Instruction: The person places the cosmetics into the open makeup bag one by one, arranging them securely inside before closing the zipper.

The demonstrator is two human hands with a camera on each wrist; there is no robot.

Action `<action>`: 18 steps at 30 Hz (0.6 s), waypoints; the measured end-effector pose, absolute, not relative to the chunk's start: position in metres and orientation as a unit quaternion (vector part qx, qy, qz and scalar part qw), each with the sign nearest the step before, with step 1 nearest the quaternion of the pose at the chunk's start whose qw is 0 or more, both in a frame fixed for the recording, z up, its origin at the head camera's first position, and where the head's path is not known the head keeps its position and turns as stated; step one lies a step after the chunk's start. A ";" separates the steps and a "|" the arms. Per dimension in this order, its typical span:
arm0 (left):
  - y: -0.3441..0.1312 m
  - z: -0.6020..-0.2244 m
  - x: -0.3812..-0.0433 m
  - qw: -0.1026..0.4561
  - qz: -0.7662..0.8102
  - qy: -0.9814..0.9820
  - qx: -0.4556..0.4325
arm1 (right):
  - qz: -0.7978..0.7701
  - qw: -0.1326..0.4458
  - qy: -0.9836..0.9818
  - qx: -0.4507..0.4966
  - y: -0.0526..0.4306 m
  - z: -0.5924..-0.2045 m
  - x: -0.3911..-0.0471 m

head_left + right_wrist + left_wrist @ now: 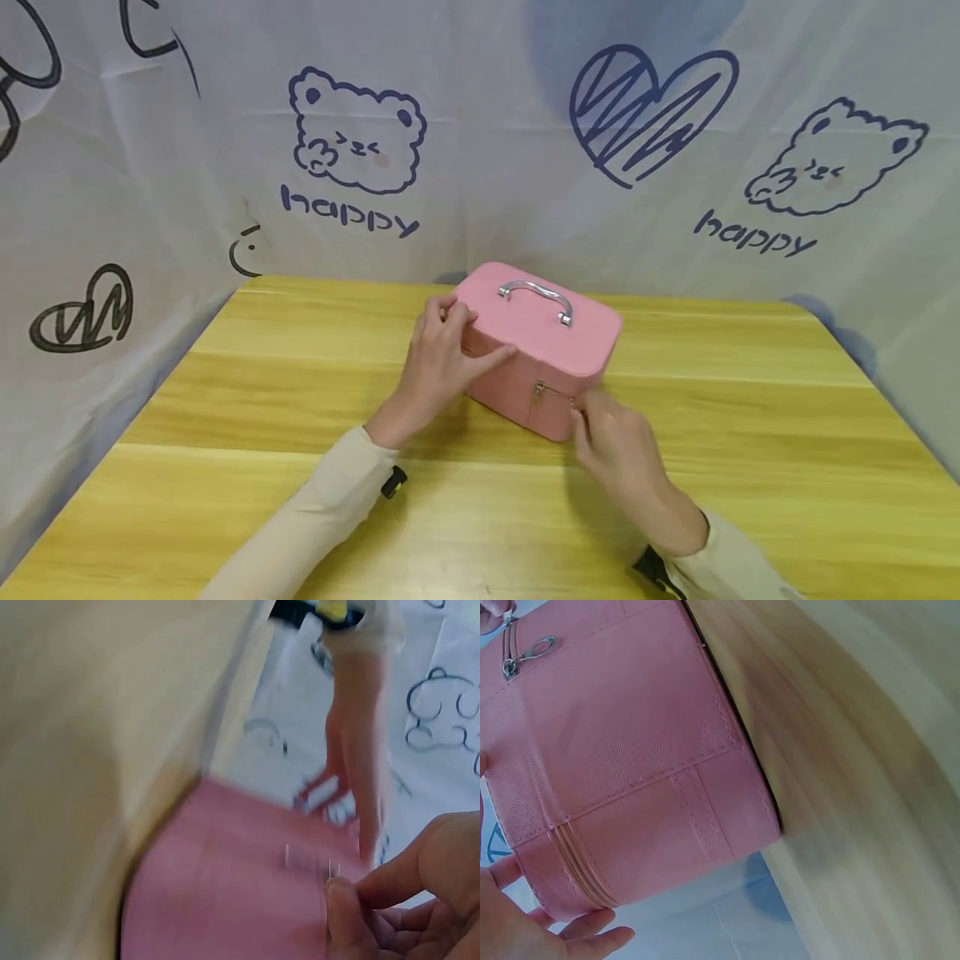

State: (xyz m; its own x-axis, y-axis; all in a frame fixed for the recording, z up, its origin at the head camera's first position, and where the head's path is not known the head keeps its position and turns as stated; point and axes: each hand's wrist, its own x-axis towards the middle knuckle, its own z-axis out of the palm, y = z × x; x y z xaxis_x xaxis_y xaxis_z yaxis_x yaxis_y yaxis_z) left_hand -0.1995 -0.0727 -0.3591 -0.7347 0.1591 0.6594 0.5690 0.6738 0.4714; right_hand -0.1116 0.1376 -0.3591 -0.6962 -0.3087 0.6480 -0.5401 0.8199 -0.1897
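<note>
A pink zippered case stands upright on the table, its lid down and a silver handle on top. My left hand holds its left end, thumb along the front upper edge and fingers bent at the left side. In the left wrist view, those fingers lie by the end where the zipper track stops. My right hand pinches at the zipper near the front right corner; the fingertips hide the pull. Another zipper pull hangs on the front. The right wrist view is blurred.
The wood-grain table extends around the case. Behind it hangs a white cloth printed with bears and hearts, which also runs down the left side. A black strap sits at the left wrist, another at the right.
</note>
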 end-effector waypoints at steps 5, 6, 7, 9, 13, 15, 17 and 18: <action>-0.074 -0.359 -0.199 0.310 -0.346 -0.862 -0.203 | 0.189 0.302 -0.897 0.262 0.110 -0.359 -0.121; -0.074 -0.359 -0.199 0.306 -0.347 -0.863 -0.202 | 0.186 0.299 -0.899 0.262 0.108 -0.359 -0.122; -0.075 -0.359 -0.199 0.298 -0.349 -0.865 -0.201 | 0.186 0.292 -0.901 0.262 0.106 -0.358 -0.122; -0.076 -0.356 -0.198 0.273 -0.358 -0.871 -0.195 | 0.179 0.274 -0.908 0.261 0.106 -0.352 -0.120; -0.081 -0.343 -0.188 0.174 -0.453 -0.865 -0.126 | 0.245 0.256 -0.902 0.249 0.121 -0.329 -0.118; -0.083 -0.334 -0.179 0.103 -0.551 -0.826 -0.060 | 0.319 0.268 -0.886 0.204 0.134 -0.315 -0.126; -0.085 -0.326 -0.170 0.036 -0.652 -0.757 0.008 | 0.407 0.271 -0.860 0.144 0.151 -0.304 -0.143; -0.085 -0.324 -0.165 0.005 -0.696 -0.717 0.038 | 0.459 0.258 -0.843 0.112 0.159 -0.300 -0.155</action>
